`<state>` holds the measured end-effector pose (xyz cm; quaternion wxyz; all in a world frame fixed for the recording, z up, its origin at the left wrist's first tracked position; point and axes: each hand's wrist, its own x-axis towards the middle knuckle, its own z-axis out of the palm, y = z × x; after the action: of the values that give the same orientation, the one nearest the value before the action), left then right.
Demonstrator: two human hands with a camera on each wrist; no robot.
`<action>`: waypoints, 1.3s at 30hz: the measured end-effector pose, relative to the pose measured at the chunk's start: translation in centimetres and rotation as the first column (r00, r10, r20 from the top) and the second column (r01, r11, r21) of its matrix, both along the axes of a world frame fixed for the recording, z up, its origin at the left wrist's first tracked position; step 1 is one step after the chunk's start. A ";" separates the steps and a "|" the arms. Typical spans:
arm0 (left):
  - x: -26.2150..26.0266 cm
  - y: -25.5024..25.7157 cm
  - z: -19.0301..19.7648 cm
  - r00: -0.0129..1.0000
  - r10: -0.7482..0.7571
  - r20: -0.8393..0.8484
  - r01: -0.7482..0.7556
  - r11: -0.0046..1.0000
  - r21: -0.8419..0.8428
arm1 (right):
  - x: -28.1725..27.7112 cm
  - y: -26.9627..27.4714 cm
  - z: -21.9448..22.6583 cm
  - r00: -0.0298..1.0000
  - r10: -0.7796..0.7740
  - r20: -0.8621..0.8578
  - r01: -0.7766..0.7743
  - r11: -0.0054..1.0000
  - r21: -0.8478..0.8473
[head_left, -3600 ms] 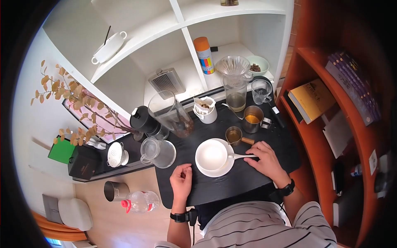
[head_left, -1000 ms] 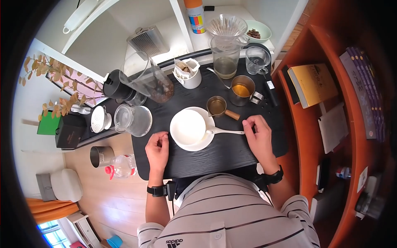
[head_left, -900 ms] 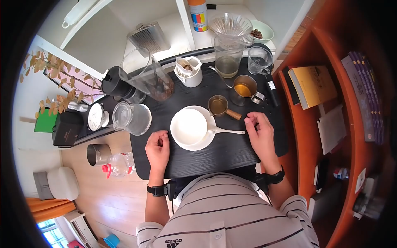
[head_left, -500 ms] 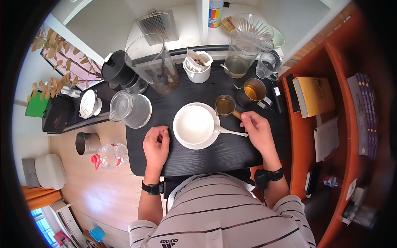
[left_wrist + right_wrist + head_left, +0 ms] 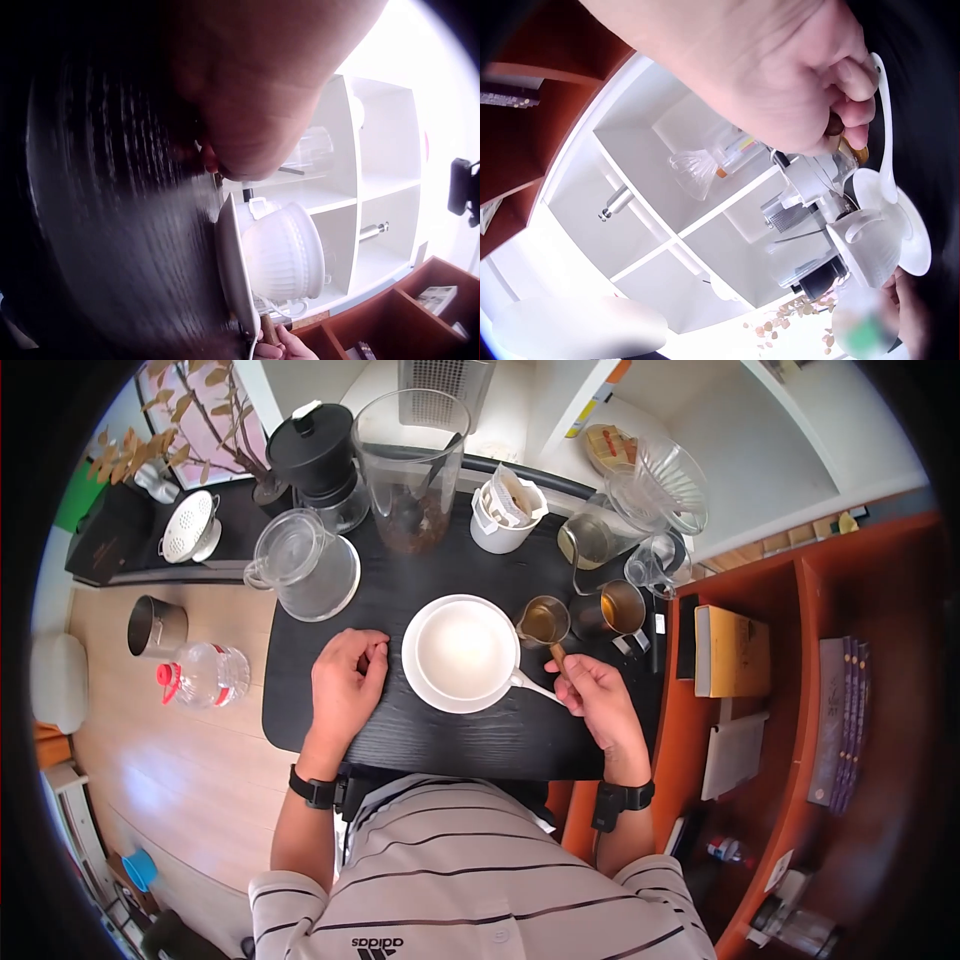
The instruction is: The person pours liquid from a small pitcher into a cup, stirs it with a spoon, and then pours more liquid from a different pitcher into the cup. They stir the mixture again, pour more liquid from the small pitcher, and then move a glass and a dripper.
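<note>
My right hand (image 5: 602, 705) pinches the wooden handle (image 5: 558, 657) of a small metal pitcher (image 5: 543, 622) holding brownish liquid. Just left of those fingers lies a white spoon (image 5: 540, 687), its bowl end at the saucer. A white cup (image 5: 463, 650) stands on the white saucer (image 5: 418, 682) between my hands. My left hand (image 5: 345, 685) rests on the black table left of the saucer, fingers loosely curled and holding nothing. The left wrist view shows the ribbed cup (image 5: 285, 251) from the side; in the right wrist view the spoon (image 5: 886, 135) lies beside my right hand (image 5: 802, 90).
Behind the pitcher stands a metal mug (image 5: 622, 607) with amber liquid, near a glass dripper (image 5: 670, 485). A white cup with a filter bag (image 5: 503, 520), a tall glass vessel (image 5: 415, 480), a black grinder (image 5: 312, 455) and a glass jug (image 5: 315, 575) line the back and left.
My right hand has moved from beside the spoon's end to the pitcher's handle and now pinches it. The handle points more toward me. The head view has shifted; my left hand stays on the table.
</note>
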<state>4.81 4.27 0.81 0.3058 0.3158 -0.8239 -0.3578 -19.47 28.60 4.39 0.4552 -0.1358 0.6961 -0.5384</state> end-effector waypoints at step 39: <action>0.6 -0.3 -0.3 0.999 -0.027 -0.044 0.025 0.999 -0.028 | 4.5 -1.9 6.4 0.900 -0.055 -0.433 -0.009 0.990 -0.144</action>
<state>5.43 3.92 0.52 0.3238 0.2927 -0.8258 -0.3572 -14.98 26.68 10.75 0.2706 -0.2766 0.7417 -0.5479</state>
